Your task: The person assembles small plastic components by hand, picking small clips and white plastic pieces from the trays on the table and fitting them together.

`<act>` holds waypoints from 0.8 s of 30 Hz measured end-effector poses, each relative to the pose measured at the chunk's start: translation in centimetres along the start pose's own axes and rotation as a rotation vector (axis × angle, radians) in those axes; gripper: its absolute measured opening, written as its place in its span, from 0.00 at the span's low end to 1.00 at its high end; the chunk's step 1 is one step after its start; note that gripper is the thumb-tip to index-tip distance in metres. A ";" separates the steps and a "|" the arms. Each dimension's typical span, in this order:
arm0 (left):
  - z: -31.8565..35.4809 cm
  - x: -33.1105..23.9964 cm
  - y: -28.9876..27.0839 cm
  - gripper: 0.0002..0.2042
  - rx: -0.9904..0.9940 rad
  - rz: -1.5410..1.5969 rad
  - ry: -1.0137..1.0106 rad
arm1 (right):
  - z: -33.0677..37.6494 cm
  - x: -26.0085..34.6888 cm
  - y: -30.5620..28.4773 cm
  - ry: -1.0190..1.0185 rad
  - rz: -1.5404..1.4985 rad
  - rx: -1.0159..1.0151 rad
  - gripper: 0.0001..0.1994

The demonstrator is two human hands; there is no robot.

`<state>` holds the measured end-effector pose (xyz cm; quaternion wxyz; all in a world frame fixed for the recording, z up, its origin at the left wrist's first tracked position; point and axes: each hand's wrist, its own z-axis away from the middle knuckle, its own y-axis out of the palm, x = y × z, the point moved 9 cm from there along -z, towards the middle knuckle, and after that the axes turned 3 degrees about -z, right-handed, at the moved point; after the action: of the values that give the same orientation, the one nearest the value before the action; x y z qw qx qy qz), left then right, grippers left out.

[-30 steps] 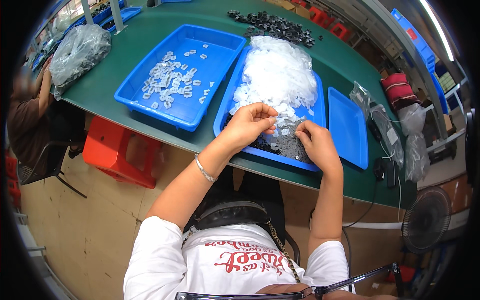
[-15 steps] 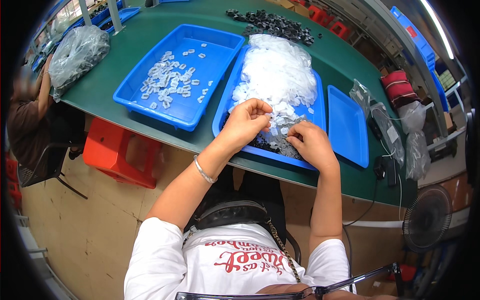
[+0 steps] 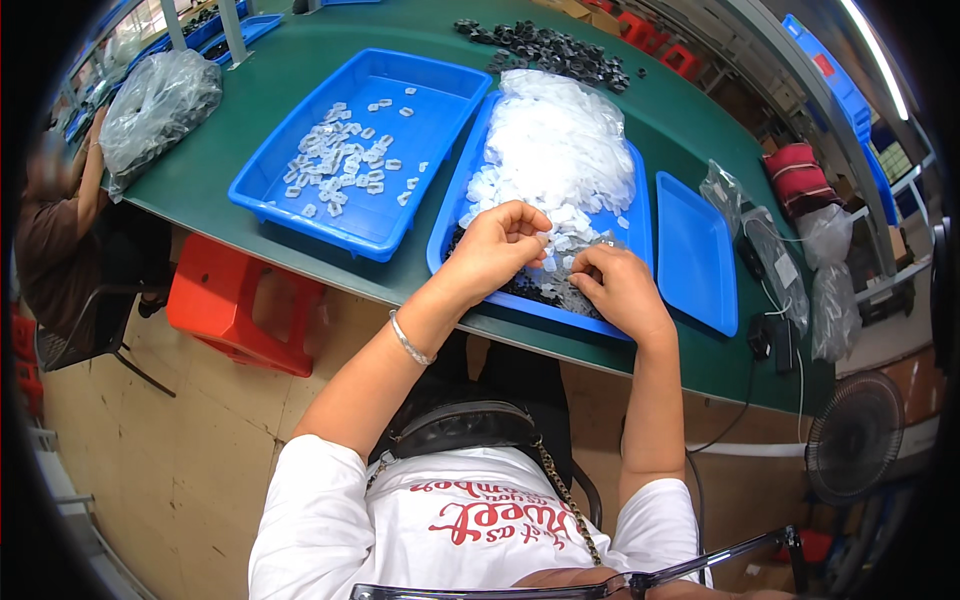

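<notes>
My left hand (image 3: 498, 245) and my right hand (image 3: 622, 285) rest over the near end of a blue tray (image 3: 452, 218) heaped with small white translucent plastic pieces (image 3: 555, 150). The fingers of both hands are curled and pinch small pieces at the foot of the heap; the pieces themselves are mostly hidden by my fingers. Small black parts (image 3: 520, 288) lie in the tray's near corner under my hands. A second blue tray (image 3: 400, 215) to the left holds several scattered white pieces (image 3: 345, 165).
An empty blue lid or shallow tray (image 3: 695, 250) lies to the right. Black ring parts (image 3: 550, 45) are piled at the far side of the green table (image 3: 210, 200). Plastic bags (image 3: 155, 100) sit left and right. Another person (image 3: 60, 230) sits at far left. Red stool (image 3: 240, 310) below.
Both hands have drawn slightly closer together over the tray's near end; my right hand has shifted a little left toward the heap.
</notes>
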<state>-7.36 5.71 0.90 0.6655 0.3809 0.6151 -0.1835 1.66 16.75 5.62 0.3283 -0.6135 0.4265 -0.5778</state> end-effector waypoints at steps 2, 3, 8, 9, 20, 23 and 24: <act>-0.1 0.0 -0.1 0.08 -0.004 0.004 0.000 | 0.0 -0.4 0.1 0.024 0.005 0.009 0.04; -0.1 0.1 -0.1 0.08 -0.007 0.008 -0.001 | 0.0 -0.4 0.1 0.024 0.004 0.010 0.04; 0.0 0.2 -0.3 0.07 -0.026 0.012 0.011 | 0.0 0.1 -0.3 -0.058 -0.032 -0.061 0.02; -0.1 0.1 -0.3 0.07 -0.026 0.002 0.021 | 0.0 0.0 -0.2 -0.059 -0.032 -0.061 0.02; 0.1 -0.3 -0.1 0.07 -0.009 -0.013 0.027 | 0.0 -0.7 -1.5 0.033 -0.342 -0.204 0.05; 0.3 -0.2 0.5 0.08 0.062 -0.074 0.014 | -0.4 -1.0 -1.0 0.086 -0.846 -0.211 0.06; 0.4 -0.3 0.7 0.08 0.083 -0.103 0.015 | -0.7 -0.7 -0.7 0.073 -0.891 -0.193 0.07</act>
<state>-6.69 5.78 1.37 0.6341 0.3773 0.6308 -0.2401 1.06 17.69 6.01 -0.0262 -0.7444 0.1843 -0.6413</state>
